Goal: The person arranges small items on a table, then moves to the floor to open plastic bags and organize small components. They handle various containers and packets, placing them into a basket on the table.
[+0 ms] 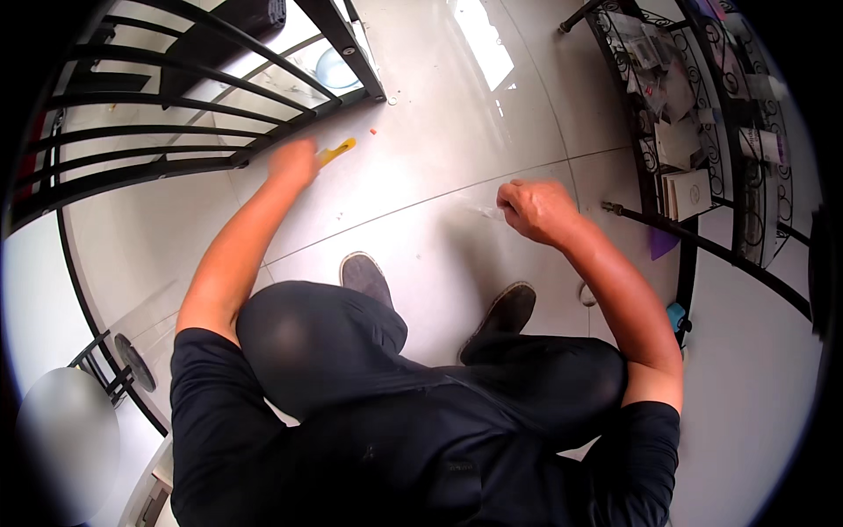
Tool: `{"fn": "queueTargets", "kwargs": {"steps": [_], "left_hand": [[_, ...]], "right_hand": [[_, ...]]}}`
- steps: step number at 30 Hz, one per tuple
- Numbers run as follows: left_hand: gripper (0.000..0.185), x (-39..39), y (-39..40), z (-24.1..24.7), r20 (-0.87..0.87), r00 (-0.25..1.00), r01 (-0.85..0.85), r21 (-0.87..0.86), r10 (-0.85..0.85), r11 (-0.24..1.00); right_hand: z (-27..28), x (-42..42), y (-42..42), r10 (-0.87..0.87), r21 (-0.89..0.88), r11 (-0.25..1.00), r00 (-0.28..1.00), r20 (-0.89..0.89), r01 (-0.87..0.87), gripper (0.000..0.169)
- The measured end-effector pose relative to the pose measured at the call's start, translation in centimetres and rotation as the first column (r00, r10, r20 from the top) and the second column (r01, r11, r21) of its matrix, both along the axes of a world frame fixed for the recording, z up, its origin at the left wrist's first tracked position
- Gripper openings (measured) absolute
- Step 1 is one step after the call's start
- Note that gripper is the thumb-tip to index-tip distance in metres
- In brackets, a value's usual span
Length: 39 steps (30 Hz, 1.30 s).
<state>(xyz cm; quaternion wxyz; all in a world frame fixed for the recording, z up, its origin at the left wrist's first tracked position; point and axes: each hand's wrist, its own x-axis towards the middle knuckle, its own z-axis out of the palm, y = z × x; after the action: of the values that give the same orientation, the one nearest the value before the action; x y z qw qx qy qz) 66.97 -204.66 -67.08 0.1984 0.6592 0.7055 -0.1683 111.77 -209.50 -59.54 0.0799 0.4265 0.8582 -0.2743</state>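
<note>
My left hand [294,163] is blurred and curled beside the black slatted metal frame. A yellow tool [338,151] with a dark slot sticks out from its fingers; the rest of it is hidden by the hand. Over the floor in front of my right shoe, my right hand [537,207] is closed with the fingers pinched together. From those fingers a thin piece of clear plastic [486,210] reaches leftward, its far end hard to make out against the shiny tiles. A small orange bit [373,131] lies on the floor past the yellow tool.
The black metal frame [263,135] rises at the upper left, with a clear bluish bowl [339,68] behind it. A black scrollwork rack [635,118] holding packets and small boxes stands at the right. My shoes [366,277] rest on the pale tiled floor [421,165].
</note>
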Motion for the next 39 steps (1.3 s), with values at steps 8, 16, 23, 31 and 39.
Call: {"fn": "queueTargets", "kwargs": {"steps": [8, 16, 23, 31, 39], "left_hand": [[0.036, -1.2, -2.8, -5.4, 0.074, 0.997, -0.006, 0.129, -0.004, 0.992], [0.021, -1.9, -2.5, -7.4, 0.032, 0.999, -0.027, 0.102, 0.024, 0.994], [0.022, -0.9, -4.5, -4.3, 0.286, 0.955, -0.065, -0.034, 0.072, 0.997], [0.020, 1.9, -1.3, 3.8, 0.723, 0.664, -0.182, -0.090, 0.190, 0.979], [0.030, 8.8, -0.3, 17.9, 0.878, 0.478, -0.074, 0.031, 0.008, 0.997]], "right_hand": [[-3.2, 0.0, -0.6, -0.015, -0.118, 0.993, 0.997, 0.078, 0.025, 0.012], [-3.0, -4.1, 0.8, 0.007, -0.137, 0.991, 0.998, 0.056, 0.001, 0.012], [-3.2, -3.9, 0.5, -0.003, -0.152, 0.988, 1.000, 0.011, 0.005, 0.015], [-1.6, -2.0, 0.4, -0.081, -0.113, 0.990, 0.997, -0.013, 0.079, 0.015], [-1.2, 0.7, -0.7, -0.186, -0.172, 0.969, 0.981, -0.055, 0.174, 0.022]]}}
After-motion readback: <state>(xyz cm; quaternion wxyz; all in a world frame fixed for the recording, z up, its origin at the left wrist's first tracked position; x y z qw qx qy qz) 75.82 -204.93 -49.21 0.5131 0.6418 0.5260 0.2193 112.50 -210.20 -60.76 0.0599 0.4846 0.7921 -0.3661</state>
